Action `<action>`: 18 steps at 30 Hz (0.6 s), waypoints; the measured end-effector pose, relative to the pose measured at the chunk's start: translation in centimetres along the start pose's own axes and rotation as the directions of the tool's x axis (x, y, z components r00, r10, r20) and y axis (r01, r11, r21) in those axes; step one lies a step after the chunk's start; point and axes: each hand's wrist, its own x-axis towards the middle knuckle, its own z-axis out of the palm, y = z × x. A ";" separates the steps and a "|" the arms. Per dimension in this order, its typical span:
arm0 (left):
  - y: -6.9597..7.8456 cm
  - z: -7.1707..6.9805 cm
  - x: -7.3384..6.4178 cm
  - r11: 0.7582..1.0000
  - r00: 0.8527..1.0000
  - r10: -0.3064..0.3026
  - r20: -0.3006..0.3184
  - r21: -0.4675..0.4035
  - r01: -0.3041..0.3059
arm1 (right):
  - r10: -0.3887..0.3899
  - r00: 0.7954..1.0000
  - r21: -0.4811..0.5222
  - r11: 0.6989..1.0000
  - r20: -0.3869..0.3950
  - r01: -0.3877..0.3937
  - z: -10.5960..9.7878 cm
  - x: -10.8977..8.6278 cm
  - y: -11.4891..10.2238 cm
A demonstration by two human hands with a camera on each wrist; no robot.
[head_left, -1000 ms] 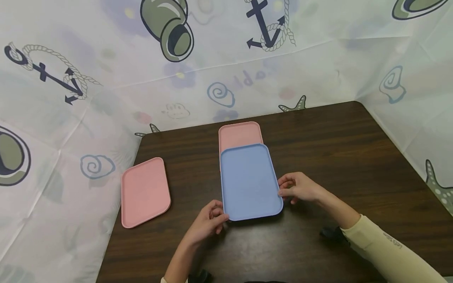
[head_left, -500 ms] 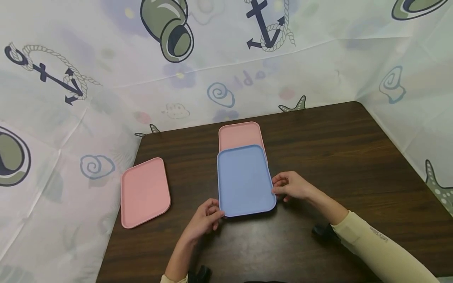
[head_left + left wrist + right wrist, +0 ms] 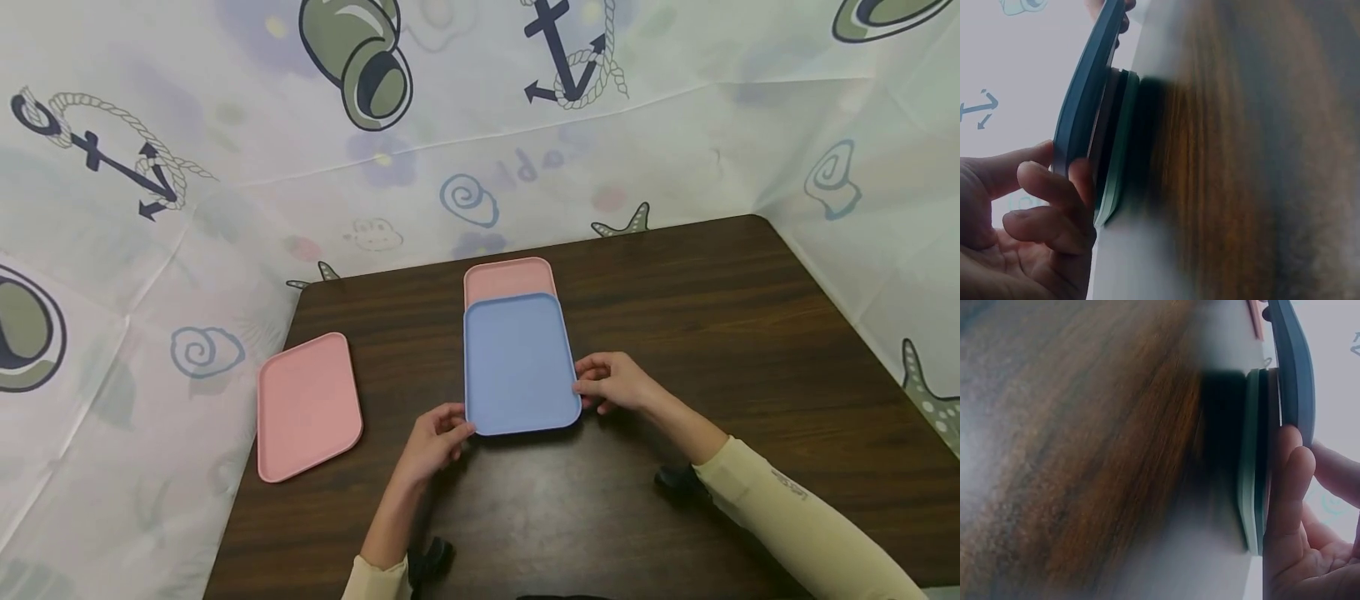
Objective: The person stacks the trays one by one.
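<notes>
Both hands hold a blue tray by its near corners, over a pink tray whose far end shows behind it. My left hand pinches the near left corner, thumb on the rim and fingers beneath. At the right edge, my right hand pinches the rim the same way. Seen from the left wrist, the blue tray tilts above a low stack with a green tray at its bottom. The right wrist view also shows that green tray under the raised blue one.
Another pink tray lies alone at the left side of the dark wooden table. A printed cloth hangs behind and along both sides of the table.
The blue tray has moved left and then away from me, with both hands on it, covering more of the pink tray behind. The left pink tray has stayed put.
</notes>
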 end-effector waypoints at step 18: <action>0.7 0.2 2.5 0.998 0.987 0.054 -0.151 -0.022 -0.058 | -0.033 0.995 -0.014 0.999 -0.095 0.031 0.2 1.9 -1.0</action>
